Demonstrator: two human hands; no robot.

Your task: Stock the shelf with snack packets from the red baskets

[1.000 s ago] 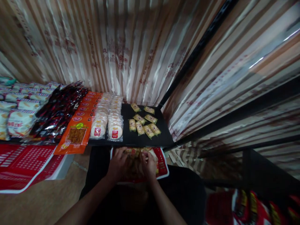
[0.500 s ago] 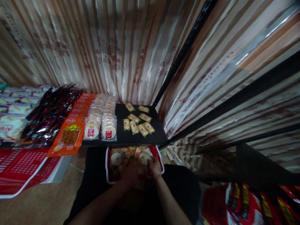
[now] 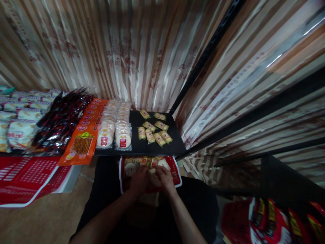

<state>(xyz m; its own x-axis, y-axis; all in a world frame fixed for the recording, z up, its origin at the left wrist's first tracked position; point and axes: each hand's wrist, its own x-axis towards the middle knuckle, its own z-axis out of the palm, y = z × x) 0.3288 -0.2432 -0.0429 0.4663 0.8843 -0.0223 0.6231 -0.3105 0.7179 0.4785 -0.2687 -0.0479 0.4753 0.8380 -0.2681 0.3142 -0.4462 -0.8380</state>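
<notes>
Both my hands are inside a red basket [image 3: 179, 174] with a white rim, at the front edge of the black shelf. My left hand [image 3: 139, 179] and my right hand [image 3: 165, 178] come close together, fingers curled round a small pale-yellow snack packet [image 3: 151, 170] between them. The dim light blurs their fingertips. About the hands lie round white rice crackers in clear wrappers [image 3: 130, 168] and several small yellow packets along the basket's far side. On the shelf above, several yellow wrapped snack packets [image 3: 149, 136] lie loosely spread.
Left along the shelf [image 3: 135, 148] stand rows of wrapped rice crackers [image 3: 123, 140], orange snack bags [image 3: 83, 144], dark shiny packets [image 3: 54, 134] and white packets [image 3: 21, 134]. Another red basket [image 3: 25, 179] is at lower left. Black posts [image 3: 203, 64] and red packages [image 3: 269, 220] are at right.
My right hand has moved left from the basket's right side toward my left hand. A small pale-yellow packet now shows between them. The view has shifted slightly.
</notes>
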